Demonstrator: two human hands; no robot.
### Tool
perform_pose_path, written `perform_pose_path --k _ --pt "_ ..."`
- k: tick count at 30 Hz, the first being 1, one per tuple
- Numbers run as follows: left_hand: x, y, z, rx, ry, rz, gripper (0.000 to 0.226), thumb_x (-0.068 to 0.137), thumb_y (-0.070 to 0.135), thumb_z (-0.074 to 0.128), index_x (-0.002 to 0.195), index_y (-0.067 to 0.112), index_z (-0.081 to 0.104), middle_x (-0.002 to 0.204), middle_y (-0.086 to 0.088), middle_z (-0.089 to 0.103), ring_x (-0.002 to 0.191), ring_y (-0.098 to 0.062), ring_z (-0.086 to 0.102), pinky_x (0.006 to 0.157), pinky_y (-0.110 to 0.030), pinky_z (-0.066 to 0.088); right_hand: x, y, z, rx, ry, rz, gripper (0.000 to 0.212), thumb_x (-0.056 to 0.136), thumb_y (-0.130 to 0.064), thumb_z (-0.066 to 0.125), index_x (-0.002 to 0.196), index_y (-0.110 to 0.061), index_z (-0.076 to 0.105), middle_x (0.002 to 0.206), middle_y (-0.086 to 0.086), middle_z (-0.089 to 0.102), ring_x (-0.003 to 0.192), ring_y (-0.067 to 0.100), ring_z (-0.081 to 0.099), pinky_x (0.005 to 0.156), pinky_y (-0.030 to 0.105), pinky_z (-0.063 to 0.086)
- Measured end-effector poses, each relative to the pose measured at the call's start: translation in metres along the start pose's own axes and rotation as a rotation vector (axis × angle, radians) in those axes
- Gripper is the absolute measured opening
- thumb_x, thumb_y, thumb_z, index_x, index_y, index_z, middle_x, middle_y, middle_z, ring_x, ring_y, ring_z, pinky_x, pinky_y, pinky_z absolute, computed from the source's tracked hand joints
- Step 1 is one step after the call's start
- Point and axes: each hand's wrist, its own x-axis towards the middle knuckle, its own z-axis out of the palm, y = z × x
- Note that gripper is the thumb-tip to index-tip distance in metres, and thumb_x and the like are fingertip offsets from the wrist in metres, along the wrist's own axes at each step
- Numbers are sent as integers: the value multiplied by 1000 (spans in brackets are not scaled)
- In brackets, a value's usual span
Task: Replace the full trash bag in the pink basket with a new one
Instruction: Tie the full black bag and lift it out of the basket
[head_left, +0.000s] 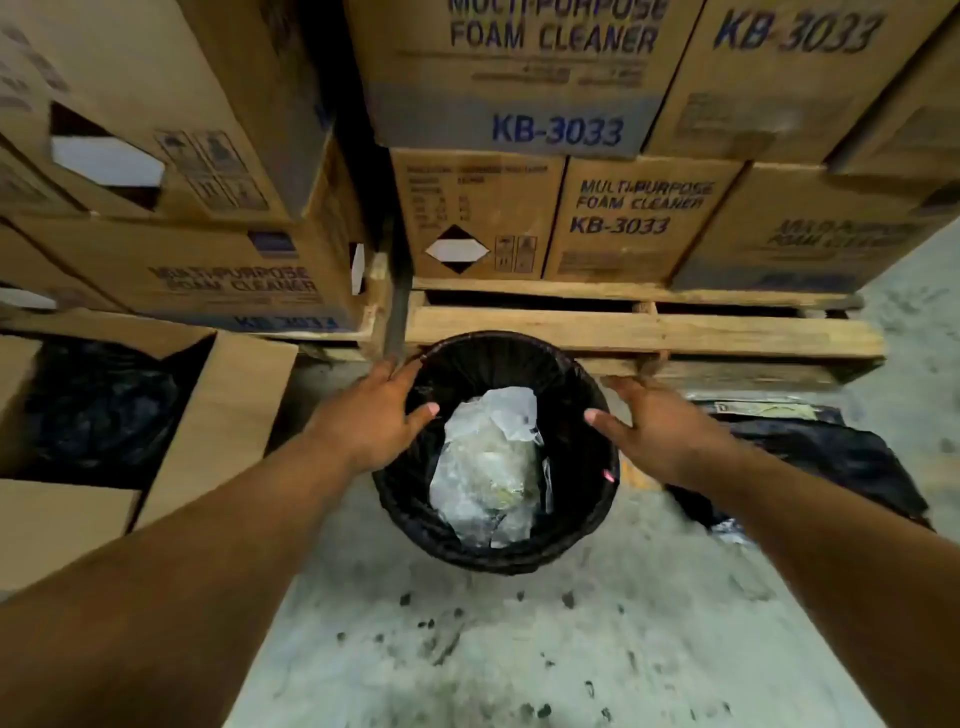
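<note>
A round basket stands on the concrete floor, lined with a black trash bag (498, 551) folded over its rim, so only a sliver of pink (609, 475) shows at the right edge. Crumpled clear plastic waste (488, 467) lies inside the bag. My left hand (371, 415) rests on the left rim with the thumb reaching inward. My right hand (660, 421) sits at the right rim, thumb pointing in. Both hands have spread fingers and hold nothing.
A wooden pallet (644, 332) with stacked foam-cleaner cartons (639, 218) stands right behind the basket. An open carton (228, 410) holding black bags sits on the left. Loose black plastic (831, 457) lies on the floor to the right. Stained floor (519, 649) stretches toward me.
</note>
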Motion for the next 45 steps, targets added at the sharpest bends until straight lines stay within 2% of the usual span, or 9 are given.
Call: perform_pose_path --k 5,12,15,20,25,28,32,38,45 --pt "59 -26 62 -129 165 -44 76 97 55 42 155 30 1 165 -2 3 147 -33 20 112 -51 31 61 36 65 120 131 31 64 95 -55 47 148 -23 34 149 8 42 136 28 39 106 37 35" --pt "111 -36 105 -34 370 -49 58 101 33 41 152 19 19 146 -21 42 122 -45 47 90 -45 43 119 69 124 602 293 92 21 95 -32 57 112 -25 66 105 -3 72 102 22 65 93 36 50" --pt "113 -45 102 -65 378 -21 52 103 26 38 153 19 25 145 -21 46 125 -43 46 92 -39 40 118 69 125 477 336 57 16 96 -34 55 104 -25 65 99 -6 71 93 17 66 77 28 50" --pt "81 -40 92 -146 353 -33 52 103 24 42 153 17 29 151 -17 42 135 -37 40 103 -33 35 90 55 110 50 318 34 52 101 -31 45 149 -15 36 146 14 49 129 35 48 93 34 39" --pt "47 -52 107 -283 404 -124 50 99 29 50 148 22 41 140 -13 54 124 -36 51 101 -37 43 66 54 116 64 314 84 59 100 -30 48 154 -20 25 142 13 53 109 36 58 80 33 44" --pt "41 -54 121 -364 477 -190 44 101 31 48 142 15 48 140 -17 54 126 -38 49 104 -41 41 65 54 127 36 400 104 50 100 -28 48 147 -14 38 132 18 59 111 38 57 77 34 43" --pt "37 -48 129 -368 566 -239 40 102 28 47 136 8 53 137 -20 56 125 -40 49 98 -39 40 64 49 125 -109 460 86 30 98 -24 52 123 -10 59 81 7 58 63 23 50 51 29 33" --pt "36 -48 125 -143 597 -226 36 102 27 45 132 11 56 124 -24 62 114 -43 55 89 -45 47 63 53 127 -94 596 35 18 96 -25 58 100 -15 73 102 14 72 94 35 62 74 36 51" --pt "39 -44 118 -113 556 43 39 101 30 48 136 17 57 144 -4 54 134 -27 47 111 -38 35 63 41 123 -224 687 -175 15 93 -29 62 98 -23 75 99 6 67 95 33 57 82 41 46"
